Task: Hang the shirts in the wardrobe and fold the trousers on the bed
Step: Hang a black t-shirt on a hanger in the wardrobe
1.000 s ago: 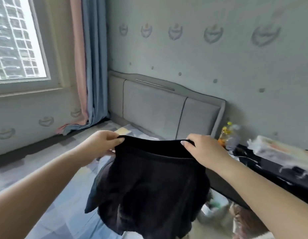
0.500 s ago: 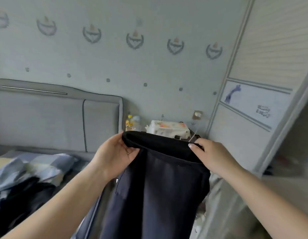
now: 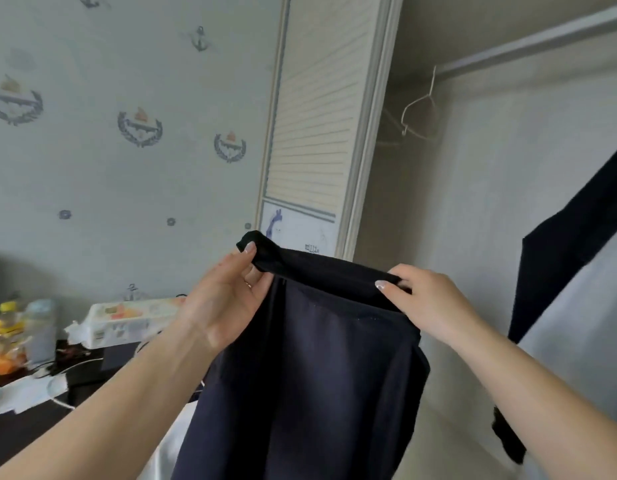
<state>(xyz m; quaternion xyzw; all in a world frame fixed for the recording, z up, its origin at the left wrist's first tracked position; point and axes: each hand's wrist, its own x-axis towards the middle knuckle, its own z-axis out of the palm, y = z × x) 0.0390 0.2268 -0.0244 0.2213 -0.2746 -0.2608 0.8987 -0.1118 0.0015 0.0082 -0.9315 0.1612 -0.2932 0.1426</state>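
So the dark navy garment (image 3: 321, 358) is held up in mid-air right in front of the open wardrobe (image 3: 473, 202), hanging straight down from its top edge. Can't really tell if it's trousers or a shirt from this angle, the top band looks like a waistband though. The left hand (image 3: 227, 299) pinches the left corner of that band, thumb on the near side and fingers curled behind it. The right hand (image 3: 428, 303) grips the right end the same way, thumb pressed on top.

Inside the wardrobe there's a thin wire hanger (image 3: 421, 112) on the rail (image 3: 542, 39), and another dark garment (image 3: 577, 244) hangs at the right edge. The slatted sliding door (image 3: 317, 116) is just left of the opening. Off to the lower left, a dark counter (image 3: 30, 424) carries a tissue pack (image 3: 130, 320), a couple of bottles (image 3: 19, 334) and a white cable (image 3: 58, 372).
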